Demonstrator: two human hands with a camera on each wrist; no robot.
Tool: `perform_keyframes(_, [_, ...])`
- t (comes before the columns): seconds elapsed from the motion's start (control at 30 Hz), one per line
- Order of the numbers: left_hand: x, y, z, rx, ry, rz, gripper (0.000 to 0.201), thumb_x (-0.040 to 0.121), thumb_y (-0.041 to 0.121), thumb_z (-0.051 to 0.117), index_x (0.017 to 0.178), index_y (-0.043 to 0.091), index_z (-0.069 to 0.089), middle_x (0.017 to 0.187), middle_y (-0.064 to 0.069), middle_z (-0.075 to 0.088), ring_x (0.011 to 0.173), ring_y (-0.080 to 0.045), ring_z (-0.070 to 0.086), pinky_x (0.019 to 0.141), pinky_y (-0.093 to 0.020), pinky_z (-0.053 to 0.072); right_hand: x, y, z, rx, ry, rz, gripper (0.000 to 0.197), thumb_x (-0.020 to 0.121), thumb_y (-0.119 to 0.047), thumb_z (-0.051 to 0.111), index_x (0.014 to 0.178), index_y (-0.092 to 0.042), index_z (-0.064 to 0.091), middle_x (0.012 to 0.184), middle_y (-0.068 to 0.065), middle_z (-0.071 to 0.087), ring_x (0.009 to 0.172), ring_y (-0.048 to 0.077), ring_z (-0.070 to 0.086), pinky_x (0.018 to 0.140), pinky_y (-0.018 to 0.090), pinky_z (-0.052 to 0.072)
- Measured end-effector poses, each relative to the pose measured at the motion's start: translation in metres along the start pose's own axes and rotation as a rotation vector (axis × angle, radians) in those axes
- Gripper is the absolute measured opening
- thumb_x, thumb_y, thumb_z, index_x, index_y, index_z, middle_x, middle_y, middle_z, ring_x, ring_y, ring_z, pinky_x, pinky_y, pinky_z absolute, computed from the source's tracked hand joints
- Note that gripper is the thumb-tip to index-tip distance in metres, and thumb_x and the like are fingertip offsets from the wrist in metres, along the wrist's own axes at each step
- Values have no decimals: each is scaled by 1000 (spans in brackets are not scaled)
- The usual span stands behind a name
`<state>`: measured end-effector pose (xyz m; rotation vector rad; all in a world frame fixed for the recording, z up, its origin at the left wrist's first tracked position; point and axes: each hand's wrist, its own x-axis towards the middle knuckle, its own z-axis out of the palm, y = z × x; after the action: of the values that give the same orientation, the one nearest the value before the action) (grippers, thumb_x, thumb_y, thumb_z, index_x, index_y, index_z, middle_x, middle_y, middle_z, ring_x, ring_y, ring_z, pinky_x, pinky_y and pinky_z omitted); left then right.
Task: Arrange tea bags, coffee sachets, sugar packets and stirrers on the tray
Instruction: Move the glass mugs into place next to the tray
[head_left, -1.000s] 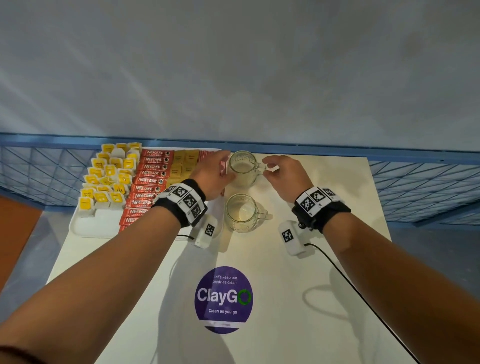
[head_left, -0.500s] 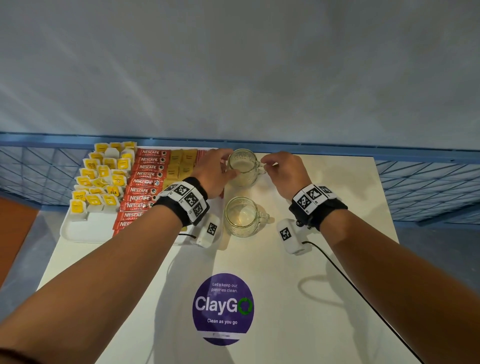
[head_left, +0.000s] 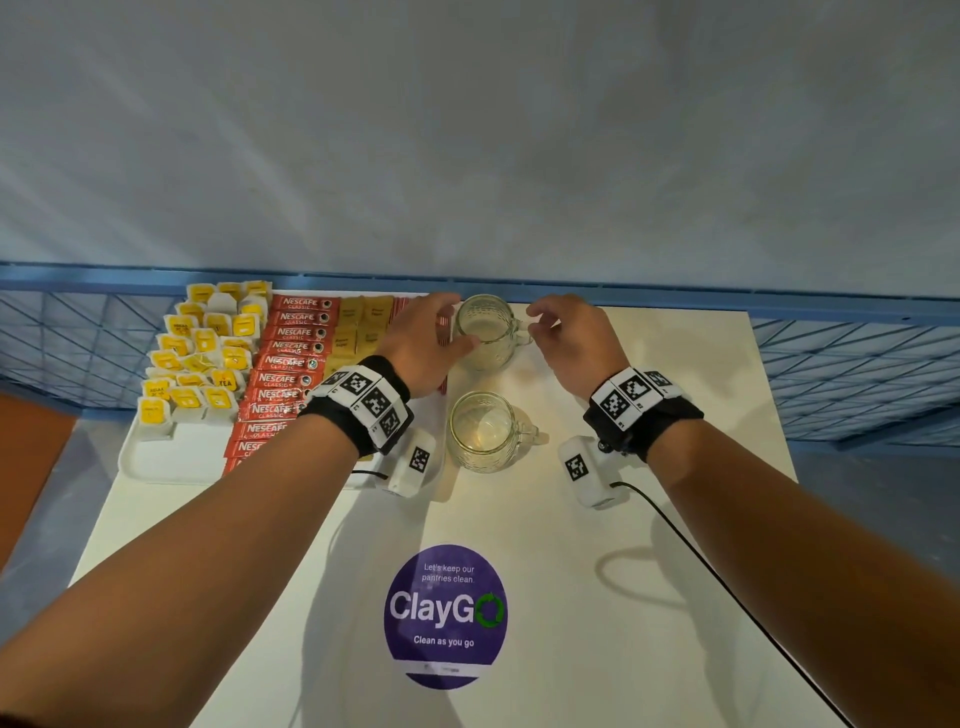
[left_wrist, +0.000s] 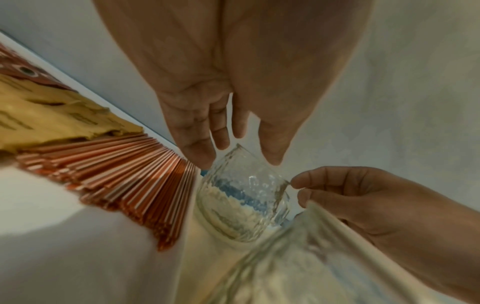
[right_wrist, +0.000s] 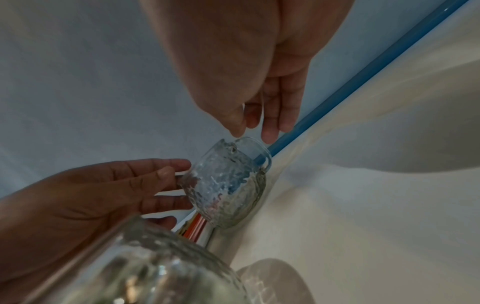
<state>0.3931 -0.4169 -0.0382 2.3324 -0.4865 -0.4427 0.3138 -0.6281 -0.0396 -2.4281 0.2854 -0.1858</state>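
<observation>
A white tray (head_left: 150, 462) at the table's left holds yellow tea bags (head_left: 208, 353), red coffee sachets (head_left: 291, 358), brown sugar packets (head_left: 363, 322) and a row of red-and-white stirrers (left_wrist: 135, 174). Just right of the tray stands the far glass mug (head_left: 485, 332), empty and upright. My left hand (head_left: 457, 321) is at its left side, fingers straight, tips touching the glass (right_wrist: 226, 183). My right hand (head_left: 537, 322) hovers at the mug's handle with loosely curled fingers, a small gap showing in the right wrist view.
A second empty glass mug (head_left: 483, 431) stands nearer me, between my wrists. A purple ClayGo sticker (head_left: 445, 616) lies on the white table. A blue rail (head_left: 675, 299) and a wall run right behind the tray and mugs. A black cable (head_left: 675, 525) trails from my right wrist.
Both hands stay around the far mug. The right fingers have eased a little off the handle. The view has shifted slightly.
</observation>
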Motion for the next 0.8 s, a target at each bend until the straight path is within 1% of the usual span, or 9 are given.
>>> perform_keyframes(0.13, [-23,1,-10,-73,6,47,48,92,41,69,135,24,54,124,7,59,104,-8,63,80,-24,53,-22,-6,-9,35,-19,-39,16,95,-20,64,106,-16,75,99,2,71,79,14,62,80,29,52])
perform_keyframes(0.2, [-38,1,-14,-93,-38,59,47,92,43,68,134,25,55,120,11,60,102,-1,61,75,-19,51,-37,-10,-12,77,-98,-66,15,94,-22,67,105,-17,76,98,-1,71,80,12,63,79,26,52])
perform_keyframes(0.27, [-53,-1,-16,-86,-81,81,52,89,48,69,134,26,56,119,14,62,101,2,62,76,-17,51,-50,-10,-14,131,-194,-87,13,94,-23,70,104,-19,77,99,-4,72,84,8,66,81,24,54])
perform_keyframes(0.37, [-72,-4,-15,-110,-161,125,72,76,61,72,137,27,56,122,13,62,105,0,61,81,-24,58,-65,-6,-15,143,-289,-100,14,94,-26,70,105,-21,77,99,-8,71,89,3,66,83,21,54])
perform_keyframes(0.4, [-77,-6,-14,-121,-187,128,77,72,61,74,138,26,55,123,12,61,107,-1,60,81,-25,59,-69,-5,-15,142,-303,-106,15,94,-27,70,105,-21,77,99,-8,70,89,3,65,83,21,53])
perform_keyframes(0.5, [-86,-13,-6,-137,-220,126,79,69,47,86,138,26,55,125,11,59,109,-3,58,82,-32,61,-79,-1,-12,143,-345,-126,18,92,-30,72,106,-20,76,98,-10,69,88,4,65,79,21,53])
perform_keyframes(0.57, [-88,-18,0,-117,-228,133,79,68,40,90,138,27,55,126,11,58,109,-3,58,81,-35,61,-83,1,-10,121,-373,-132,19,91,-28,74,107,-20,75,100,-10,68,88,5,65,76,20,51])
perform_keyframes(0.73, [-87,-22,5,-122,-210,136,79,67,36,92,137,26,56,126,11,58,109,-5,58,82,-37,60,-83,3,-6,77,-370,-137,18,92,-23,71,109,-20,75,99,-10,70,88,6,64,72,7,42])
perform_keyframes(0.8, [-84,-19,5,-143,-201,128,76,69,30,91,136,25,56,126,9,58,109,-7,58,81,-37,61,-80,3,-6,75,-354,-140,18,93,-22,70,110,-19,75,99,-9,70,89,6,64,73,7,42])
